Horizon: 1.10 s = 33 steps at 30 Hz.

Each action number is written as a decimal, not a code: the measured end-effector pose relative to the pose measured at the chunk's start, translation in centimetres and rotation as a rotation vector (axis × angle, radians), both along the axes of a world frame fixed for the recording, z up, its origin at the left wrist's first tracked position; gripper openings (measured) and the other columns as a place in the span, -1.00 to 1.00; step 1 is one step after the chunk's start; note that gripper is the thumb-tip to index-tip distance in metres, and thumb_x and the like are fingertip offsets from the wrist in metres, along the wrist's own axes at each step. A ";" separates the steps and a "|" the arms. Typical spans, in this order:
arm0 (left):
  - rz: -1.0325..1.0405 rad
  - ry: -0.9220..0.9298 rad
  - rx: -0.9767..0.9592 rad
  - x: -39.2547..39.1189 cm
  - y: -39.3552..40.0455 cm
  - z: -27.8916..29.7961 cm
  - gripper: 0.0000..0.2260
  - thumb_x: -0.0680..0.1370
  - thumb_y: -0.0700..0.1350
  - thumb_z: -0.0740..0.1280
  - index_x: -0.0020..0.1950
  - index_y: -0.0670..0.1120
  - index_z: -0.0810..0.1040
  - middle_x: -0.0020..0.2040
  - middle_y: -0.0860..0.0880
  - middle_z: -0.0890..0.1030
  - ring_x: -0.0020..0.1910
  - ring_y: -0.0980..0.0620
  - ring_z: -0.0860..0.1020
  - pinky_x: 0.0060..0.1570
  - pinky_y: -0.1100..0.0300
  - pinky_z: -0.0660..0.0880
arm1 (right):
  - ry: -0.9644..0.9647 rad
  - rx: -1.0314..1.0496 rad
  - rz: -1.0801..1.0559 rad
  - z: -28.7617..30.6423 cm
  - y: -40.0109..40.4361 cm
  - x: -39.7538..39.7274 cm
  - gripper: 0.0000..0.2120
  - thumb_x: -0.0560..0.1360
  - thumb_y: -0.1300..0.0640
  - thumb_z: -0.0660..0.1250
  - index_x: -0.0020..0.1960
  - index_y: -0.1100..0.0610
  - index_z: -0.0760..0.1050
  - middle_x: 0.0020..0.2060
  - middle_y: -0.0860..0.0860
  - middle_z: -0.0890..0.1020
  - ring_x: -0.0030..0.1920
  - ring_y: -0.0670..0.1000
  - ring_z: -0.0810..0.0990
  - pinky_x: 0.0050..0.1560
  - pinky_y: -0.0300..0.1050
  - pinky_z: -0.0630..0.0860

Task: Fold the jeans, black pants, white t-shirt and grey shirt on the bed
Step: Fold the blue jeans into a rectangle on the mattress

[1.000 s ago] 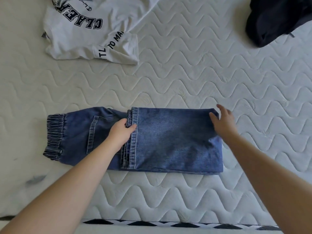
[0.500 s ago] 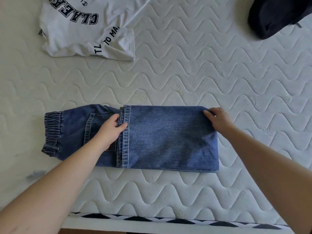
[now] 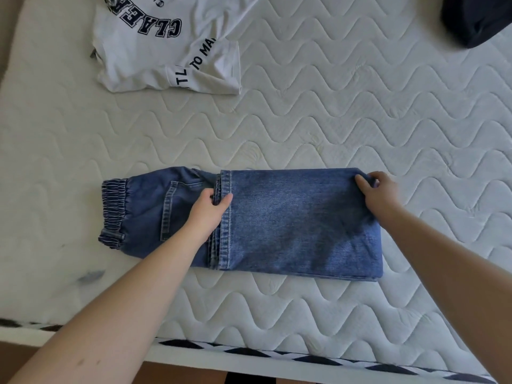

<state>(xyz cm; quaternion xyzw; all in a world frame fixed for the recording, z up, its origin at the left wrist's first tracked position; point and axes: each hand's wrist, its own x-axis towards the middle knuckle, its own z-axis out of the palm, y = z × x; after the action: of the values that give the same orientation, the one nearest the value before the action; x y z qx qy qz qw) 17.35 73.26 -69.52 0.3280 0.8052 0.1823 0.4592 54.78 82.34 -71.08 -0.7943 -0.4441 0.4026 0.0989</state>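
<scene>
The blue jeans [image 3: 291,223] lie across the mattress, their legs folded back over the seat, elastic waistband at the left. My left hand [image 3: 207,214] pinches the stacked leg hems at the middle of the jeans, thumb on top. My right hand [image 3: 378,195] grips the folded edge at the far right corner, fingers curled round the denim. A white t-shirt [image 3: 166,51] with black letters lies crumpled at the upper left. A piece of black clothing [image 3: 476,18] sits at the upper right corner, partly out of frame. No grey shirt is in view.
The white quilted mattress [image 3: 318,120] fills the view. Its near edge [image 3: 249,353] carries a black-and-white patterned band. A small dark smudge [image 3: 91,275] marks the mattress at the lower left. Bare floor shows below the bed.
My right hand went from open fingers on the fold to curling round the right corner. My left thumb now lies over the hems. The view shifted a little.
</scene>
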 end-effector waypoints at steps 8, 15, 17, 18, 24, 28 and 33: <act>-0.056 -0.115 0.052 2.3 0.4 0.1 -0.80 0.55 0.07 0.37 0.13 0.06 0.50 0.00 0.08 0.65 0.00 0.06 0.62 0.04 0.06 0.56 | 0.246 -0.025 -0.117 0.3 0.8 3.5 -0.83 0.58 -0.02 0.31 0.04 0.05 0.57 -0.19 0.01 0.56 -0.27 0.00 0.47 -0.26 -0.09 0.46; -0.068 0.045 -0.014 3.2 -0.4 0.3 -0.56 0.40 0.21 0.47 0.10 0.01 0.42 -0.07 0.16 0.55 -0.12 0.19 0.52 -0.22 0.25 0.42 | 0.131 0.001 -0.099 0.2 0.8 2.5 -0.75 0.56 -0.17 0.25 0.04 -0.01 0.53 -0.15 -0.03 0.57 -0.18 0.01 0.50 -0.19 -0.13 0.40; -0.105 0.028 -0.061 2.8 -1.3 -0.1 -0.58 0.38 0.20 0.50 0.07 0.01 0.47 -0.05 0.15 0.58 -0.09 0.17 0.54 -0.17 0.23 0.46 | 0.103 -0.030 -0.059 0.4 0.8 2.5 -0.70 0.57 -0.20 0.22 0.01 0.01 0.51 -0.25 -0.05 0.52 -0.28 -0.03 0.45 -0.33 -0.18 0.31; -0.134 -0.005 -0.083 2.6 -1.8 -0.3 -0.62 0.40 0.16 0.50 0.07 0.02 0.51 -0.03 0.13 0.61 -0.05 0.13 0.56 -0.08 0.18 0.49 | 0.094 -0.038 -0.029 0.6 1.0 2.7 -0.71 0.58 -0.19 0.22 0.01 0.03 0.51 -0.27 -0.05 0.51 -0.31 -0.03 0.43 -0.36 -0.20 0.27; -0.150 -0.189 -0.137 2.8 -3.2 -0.3 -0.68 0.43 0.15 0.48 0.08 0.07 0.52 0.03 0.10 0.65 0.04 0.07 0.61 0.06 0.10 0.54 | 0.042 0.029 0.030 0.7 1.4 4.1 -0.81 0.57 -0.06 0.31 0.04 0.05 0.56 -0.03 0.06 0.64 -0.08 0.09 0.56 -0.09 -0.07 0.46; -0.055 -0.057 -0.101 3.2 -4.2 -0.5 -0.46 0.38 0.23 0.48 0.21 -0.02 0.47 0.08 0.02 0.64 0.02 0.04 0.61 0.06 0.03 0.56 | -0.012 0.074 -0.185 0.9 -0.5 3.2 -0.59 0.55 -0.15 0.25 0.29 0.06 0.42 0.12 0.06 0.59 0.09 0.14 0.58 0.09 0.03 0.50; -0.147 -0.138 -0.175 2.9 -5.0 0.1 -0.35 0.34 0.12 0.57 0.32 0.07 0.35 0.13 0.11 0.58 0.09 0.09 0.56 0.06 0.09 0.52 | 0.062 0.012 -0.045 1.3 -7.7 2.5 -0.40 0.55 -0.21 0.23 0.50 -0.03 0.18 0.38 0.04 0.39 0.31 0.14 0.45 0.28 0.10 0.42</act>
<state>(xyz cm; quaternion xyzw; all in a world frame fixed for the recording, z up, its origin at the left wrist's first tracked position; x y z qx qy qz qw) 20.26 68.31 -69.40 0.3316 0.7582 0.0992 0.5525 57.31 74.68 -69.76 -0.7906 -0.4251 0.4222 0.1264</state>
